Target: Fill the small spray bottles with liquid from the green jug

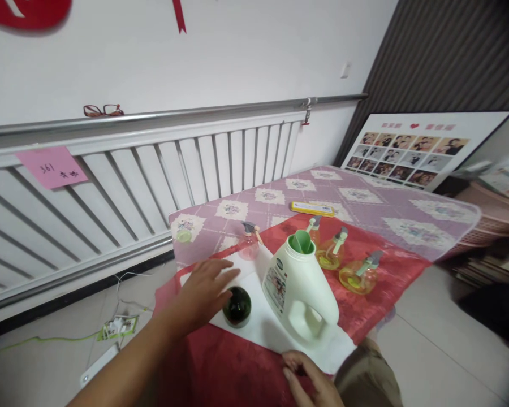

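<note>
Now the left hand [203,291] lies flat, fingers spread wide and holding nothing, just beside the dark green ball [236,306] on the white cloth [265,330]. The right hand [309,377] curls at the table's [407,212] front edge, its grip unclear.

A pink paper note [51,167] stuck on the white slatted radiator [152,169] bears the handwritten number "361", with a few handwritten characters beneath it too loose to read; the white plastic detergent jug [299,288] carries a label with a small blue logo, its wording too small to tell; print on the flat yellow box [313,208] and the red headings on the leaning white photo board [411,150] are illegible.
</note>
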Tool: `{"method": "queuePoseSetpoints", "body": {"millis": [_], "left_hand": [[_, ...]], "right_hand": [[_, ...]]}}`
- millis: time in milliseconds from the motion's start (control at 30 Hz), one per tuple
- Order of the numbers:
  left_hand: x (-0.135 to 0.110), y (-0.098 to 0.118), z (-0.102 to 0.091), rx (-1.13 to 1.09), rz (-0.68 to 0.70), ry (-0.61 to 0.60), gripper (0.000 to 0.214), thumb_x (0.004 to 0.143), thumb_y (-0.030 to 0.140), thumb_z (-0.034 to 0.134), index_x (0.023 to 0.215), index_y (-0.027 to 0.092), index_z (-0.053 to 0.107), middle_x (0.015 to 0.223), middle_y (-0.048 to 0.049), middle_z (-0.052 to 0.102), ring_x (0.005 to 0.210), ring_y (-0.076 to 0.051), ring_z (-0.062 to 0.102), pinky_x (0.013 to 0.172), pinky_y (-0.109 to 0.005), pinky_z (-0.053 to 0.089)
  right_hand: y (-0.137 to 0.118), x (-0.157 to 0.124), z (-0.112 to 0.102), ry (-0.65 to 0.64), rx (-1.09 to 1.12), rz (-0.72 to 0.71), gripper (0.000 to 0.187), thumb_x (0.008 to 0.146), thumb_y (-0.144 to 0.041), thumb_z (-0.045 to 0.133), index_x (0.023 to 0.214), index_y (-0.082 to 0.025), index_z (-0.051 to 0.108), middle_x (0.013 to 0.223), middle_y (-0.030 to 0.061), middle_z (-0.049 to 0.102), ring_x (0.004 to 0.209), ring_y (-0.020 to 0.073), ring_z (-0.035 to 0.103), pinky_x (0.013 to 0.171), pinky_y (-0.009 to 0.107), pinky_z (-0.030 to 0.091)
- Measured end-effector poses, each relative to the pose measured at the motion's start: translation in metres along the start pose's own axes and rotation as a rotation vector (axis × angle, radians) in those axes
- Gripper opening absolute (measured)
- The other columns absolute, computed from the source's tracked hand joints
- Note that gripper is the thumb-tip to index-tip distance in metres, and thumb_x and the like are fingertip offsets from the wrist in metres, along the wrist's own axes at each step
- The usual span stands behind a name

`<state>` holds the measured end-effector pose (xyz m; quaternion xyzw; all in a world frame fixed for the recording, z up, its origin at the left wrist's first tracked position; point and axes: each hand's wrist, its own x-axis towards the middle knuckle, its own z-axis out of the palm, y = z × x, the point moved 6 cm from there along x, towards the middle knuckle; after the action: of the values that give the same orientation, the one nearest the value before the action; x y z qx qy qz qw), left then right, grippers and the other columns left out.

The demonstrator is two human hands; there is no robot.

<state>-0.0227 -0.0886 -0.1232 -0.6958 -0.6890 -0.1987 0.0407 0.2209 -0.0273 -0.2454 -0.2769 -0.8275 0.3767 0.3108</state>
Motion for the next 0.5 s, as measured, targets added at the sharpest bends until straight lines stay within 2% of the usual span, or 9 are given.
{"method": "queuePoseSetpoints", "body": {"millis": [33, 100, 167, 200, 267, 333, 400, 500], "left_hand": [[-0.010, -0.015, 0.001, -0.095, -0.103, 0.088, 0.047, 0.087, 0.026, 0.052, 0.132, 0.031, 0.042, 0.133, -0.0059, 0.051, 0.123, -0.024, 0.046, 0.103, -0.044, 0.037], [-0.035, -0.043, 0.018, -0.307, -0.328, 0.246, 0.047, 0.086, 0.030, 0.052, 0.131, 0.031, 0.040, 0.133, -0.0060, 0.050, 0.124, -0.022, 0.047, 0.104, -0.044, 0.038], [-0.059, -0.061, 0.056, -0.533, -0.525, 0.306, 0.051, 0.084, 0.030, 0.053, 0.132, 0.028, 0.037, 0.132, -0.0078, 0.051, 0.122, -0.023, 0.049, 0.100, -0.045, 0.042], [-0.068, -0.062, 0.078, -0.616, -0.591, 0.296, 0.057, 0.080, 0.030, 0.057, 0.133, 0.026, 0.036, 0.133, -0.0093, 0.050, 0.122, -0.024, 0.050, 0.099, -0.046, 0.043], [-0.078, -0.054, 0.117, -0.695, -0.639, 0.272, 0.071, 0.072, 0.029, 0.065, 0.135, 0.023, 0.033, 0.138, -0.0124, 0.046, 0.126, -0.028, 0.047, 0.102, -0.050, 0.040], [-0.078, -0.040, 0.140, -0.698, -0.608, 0.299, 0.082, 0.065, 0.027, 0.070, 0.137, 0.020, 0.031, 0.141, -0.0148, 0.042, 0.130, -0.031, 0.041, 0.106, -0.052, 0.035], [-0.073, -0.027, 0.150, -0.675, -0.586, 0.355, 0.086, 0.062, 0.025, 0.072, 0.137, 0.019, 0.030, 0.141, -0.0154, 0.040, 0.132, -0.032, 0.038, 0.109, -0.053, 0.031], [-0.060, -0.019, 0.152, -0.659, -0.577, 0.393, 0.084, 0.065, 0.024, 0.071, 0.137, 0.018, 0.028, 0.138, -0.0156, 0.041, 0.130, -0.031, 0.040, 0.109, -0.052, 0.032]], "right_hand": [[0.000, 0.006, 0.002, 0.011, 0.009, 0.020, 0.009, 0.083, -0.028, 0.057, 0.089, -0.025, 0.063, 0.073, -0.0013, 0.070, 0.068, 0.0141, 0.069, 0.067, 0.018, 0.054], [-0.003, 0.021, 0.008, 0.029, 0.025, 0.059, 0.011, 0.084, -0.030, 0.056, 0.088, -0.024, 0.063, 0.076, 0.0008, 0.070, 0.071, 0.0155, 0.069, 0.068, 0.021, 0.055], [-0.009, 0.040, 0.016, 0.030, 0.040, 0.078, 0.013, 0.083, -0.031, 0.055, 0.089, -0.023, 0.063, 0.078, 0.0027, 0.071, 0.074, 0.0171, 0.069, 0.069, 0.024, 0.055], [-0.013, 0.050, 0.020, 0.033, 0.043, 0.078, 0.015, 0.082, -0.031, 0.055, 0.090, -0.022, 0.064, 0.080, 0.0035, 0.071, 0.075, 0.0180, 0.069, 0.071, 0.026, 0.055], [-0.019, 0.070, 0.029, 0.036, 0.053, 0.083, 0.020, 0.080, -0.030, 0.056, 0.097, -0.021, 0.063, 0.086, 0.0054, 0.072, 0.081, 0.0199, 0.069, 0.076, 0.031, 0.055], [-0.023, 0.087, 0.040, 0.035, 0.056, 0.082, 0.029, 0.078, -0.028, 0.057, 0.106, -0.020, 0.060, 0.095, 0.0073, 0.072, 0.089, 0.0217, 0.068, 0.082, 0.036, 0.054], [-0.026, 0.099, 0.051, 0.025, 0.048, 0.075, 0.037, 0.077, -0.027, 0.057, 0.114, -0.021, 0.057, 0.102, 0.0079, 0.070, 0.097, 0.0230, 0.066, 0.086, 0.039, 0.053], [-0.029, 0.111, 0.066, 0.001, 0.030, 0.060, 0.044, 0.075, -0.023, 0.058, 0.119, -0.023, 0.056, 0.106, 0.0072, 0.069, 0.101, 0.0236, 0.064, 0.090, 0.042, 0.051]]}}
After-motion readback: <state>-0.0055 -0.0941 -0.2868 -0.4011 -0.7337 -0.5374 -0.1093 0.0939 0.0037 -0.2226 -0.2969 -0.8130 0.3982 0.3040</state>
